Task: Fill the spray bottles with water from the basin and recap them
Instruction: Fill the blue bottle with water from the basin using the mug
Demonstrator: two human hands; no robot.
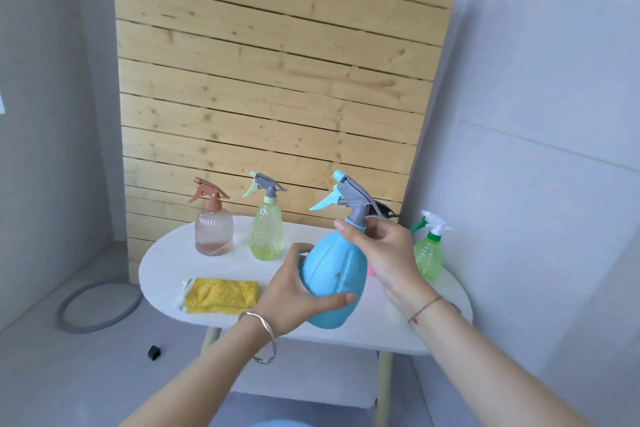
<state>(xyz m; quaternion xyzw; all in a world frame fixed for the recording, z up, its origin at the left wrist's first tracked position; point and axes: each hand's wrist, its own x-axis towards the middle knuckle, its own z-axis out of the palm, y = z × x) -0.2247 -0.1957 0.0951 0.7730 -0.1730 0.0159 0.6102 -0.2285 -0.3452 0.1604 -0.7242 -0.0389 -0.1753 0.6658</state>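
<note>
Left hand (298,291) is gripping the blue spray bottle (334,282) at its belly (tilted, above the white counter (166,260)); right hand (384,253) is pinching its neck collar.

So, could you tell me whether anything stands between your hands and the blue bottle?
Nothing visible does: the left hand holds the blue bottle by its body, and the right hand pinches its neck.
</note>
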